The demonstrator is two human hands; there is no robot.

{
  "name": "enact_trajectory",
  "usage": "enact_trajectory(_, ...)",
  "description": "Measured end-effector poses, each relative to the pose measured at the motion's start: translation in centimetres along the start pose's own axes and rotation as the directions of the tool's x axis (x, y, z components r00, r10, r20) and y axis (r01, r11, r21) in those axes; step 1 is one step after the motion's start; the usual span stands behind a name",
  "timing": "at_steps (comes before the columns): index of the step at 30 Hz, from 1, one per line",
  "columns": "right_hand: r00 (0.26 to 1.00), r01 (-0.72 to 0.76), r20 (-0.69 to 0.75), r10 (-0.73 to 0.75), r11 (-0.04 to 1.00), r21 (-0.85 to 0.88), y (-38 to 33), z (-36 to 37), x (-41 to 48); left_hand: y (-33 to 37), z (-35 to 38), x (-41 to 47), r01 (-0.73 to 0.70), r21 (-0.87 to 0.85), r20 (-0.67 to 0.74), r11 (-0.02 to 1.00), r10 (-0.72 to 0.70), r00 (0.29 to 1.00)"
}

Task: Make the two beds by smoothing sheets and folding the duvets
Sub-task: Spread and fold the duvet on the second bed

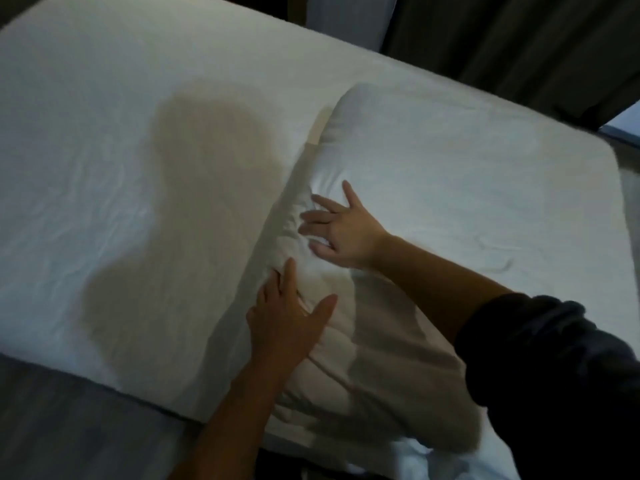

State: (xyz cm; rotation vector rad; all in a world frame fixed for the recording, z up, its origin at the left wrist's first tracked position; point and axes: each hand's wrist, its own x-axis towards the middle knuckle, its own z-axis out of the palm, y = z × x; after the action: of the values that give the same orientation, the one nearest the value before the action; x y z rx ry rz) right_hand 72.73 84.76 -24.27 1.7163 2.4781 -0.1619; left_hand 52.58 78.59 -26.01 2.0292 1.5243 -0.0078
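- Pressing flat on the duvet, both hands are at work along its folded left edge, where the fabric bunches into small creases.
- Left hand: fingers straight and lying along the fold, thumb spread wide to the side, palm down on the cloth. It grips nothing.
- Right hand: fingers fanned out, palm flat on top of the duvet just beyond the left hand. It holds nothing either, only pressing.
- The two hands sit near each other but apart, a strip of crumpled white between them.
- That duvet lies folded across the right part of the bed, its near end hanging over the bed's edge towards the person.
- To the left of it, the white sheet is bare and lightly wrinkled, with the person's shadow falling across the middle.
- Around the bed: a dark curtain hangs behind the far side, and grey floor shows at the lower left.
- A dark sleeve on the right arm covers the duvet's lower right corner from view.
- The count: one bed in view, one sheet, one duvet, two hands, one curtain.
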Motion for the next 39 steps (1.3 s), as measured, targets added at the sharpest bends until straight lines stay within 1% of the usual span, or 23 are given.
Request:
enact_trajectory(2,0.982,0.149,0.123,-0.144,0.988,-0.037,0.8,-0.4,2.2,-0.1,-0.3,1.0,0.074,-0.031,0.017,0.997,-0.073,0.997)
enact_trajectory(4,0.954,0.254,0.182,-0.240,0.965,-0.061,1.8,-0.5,4.0,-0.4,-0.5,2.9,0.209,-0.139,0.069,0.968,-0.201,0.977)
enact_trajectory(6,0.940,0.298,0.200,-0.275,0.950,-0.091,2.9,-0.3,5.6,-0.8,-0.3,4.7,0.321,-0.253,0.144,0.912,-0.293,0.945)
enact_trajectory(7,0.940,0.295,0.213,-0.268,0.949,-0.108,3.6,-0.1,6.2,-1.0,0.0,5.0,0.341,-0.255,0.168,0.905,-0.306,0.937)
enact_trajectory(10,0.931,0.267,0.300,-0.209,0.949,-0.167,5.8,0.5,8.1,-1.1,1.6,4.5,0.363,-0.177,0.152,0.915,-0.339,0.928)
enact_trajectory(13,0.926,0.197,0.358,-0.116,0.960,-0.200,8.1,0.3,10.1,-1.3,2.9,3.6,0.439,-0.163,0.140,0.884,-0.420,0.897)
enact_trajectory(15,0.929,0.090,0.369,0.004,0.968,-0.235,10.3,-0.2,11.2,-1.3,3.5,2.8,0.477,-0.159,0.127,0.864,-0.462,0.878)
enact_trajectory(17,0.913,-0.026,0.383,0.141,0.956,-0.291,13.3,-1.3,12.0,-1.3,4.2,1.6,0.506,-0.137,0.104,0.851,-0.496,0.862)
enact_trajectory(20,0.878,-0.105,0.399,0.264,0.920,-0.377,16.2,-2.3,11.7,-1.7,5.0,-0.5,0.560,-0.100,0.094,0.823,-0.552,0.828)
enact_trajectory(22,0.873,-0.142,0.375,0.311,0.899,-0.415,16.2,-2.1,11.4,-2.5,5.5,-2.0,0.575,-0.147,0.072,0.805,-0.571,0.818)
enact_trajectory(24,0.870,-0.168,0.361,0.336,0.890,-0.423,15.4,-2.2,10.8,-3.2,5.6,-3.4,0.577,-0.240,0.051,0.781,-0.583,0.811)
enact_trajectory(26,0.872,-0.198,0.348,0.345,0.898,-0.393,14.7,-2.5,10.2,-3.6,5.5,-4.1,0.586,-0.302,0.035,0.752,-0.606,0.795)
enact_trajectory(28,0.878,-0.203,0.353,0.324,0.918,-0.340,12.8,-2.8,9.3,-3.8,5.1,-4.2,0.621,-0.322,0.044,0.714,-0.644,0.763)
enact_trajectory(29,0.887,-0.181,0.362,0.288,0.936,-0.301,11.2,-2.8,8.6,-3.9,4.8,-4.3,0.650,-0.334,0.063,0.682,-0.672,0.738)
enact_trajectory(31,0.923,-0.082,0.348,0.161,0.970,-0.231,6.9,-2.1,6.7,-4.4,4.1,-4.6,0.702,-0.409,0.116,0.584,-0.730,0.674)
enact_trajectory(33,0.944,0.048,0.330,0.007,0.986,-0.159,2.0,-0.7,5.0,-5.7,3.2,-5.2,0.725,-0.492,0.207,0.481,-0.744,0.635)
enact_trajectory(34,0.940,0.104,0.335,-0.057,0.987,-0.124,-0.3,0.1,4.5,-6.6,3.1,-5.7,0.743,-0.527,0.283,0.412,-0.739,0.611)
enact_trajectory(35,0.933,0.136,0.345,-0.100,0.987,-0.082,-2.1,0.8,4.1,-7.5,3.0,-6.2,0.754,-0.569,0.363,0.328,-0.722,0.588)
enact_trajectory(36,0.929,0.141,0.352,-0.117,0.989,-0.044,-3.5,1.3,4.0,-8.1,2.8,-6.8,0.762,-0.617,0.474,0.197,-0.680,0.560)
enact_trajectory(37,0.930,0.131,0.350,-0.116,0.991,-0.018,-4.4,1.7,4.0,-8.4,2.5,-7.3,0.750,-0.660,0.575,0.049,-0.609,0.546)
enact_trajectory(38,0.933,0.119,0.343,-0.109,0.993,-0.008,-4.9,1.9,4.0,-8.6,2.3,-7.6,0.743,-0.666,0.650,-0.073,-0.546,0.529)
enact_trajectory(39,0.936,0.110,0.337,-0.100,0.994,-0.011,-5.0,2.0,4.2,-8.8,2.3,-7.7,0.720,-0.679,0.677,-0.147,-0.505,0.535)
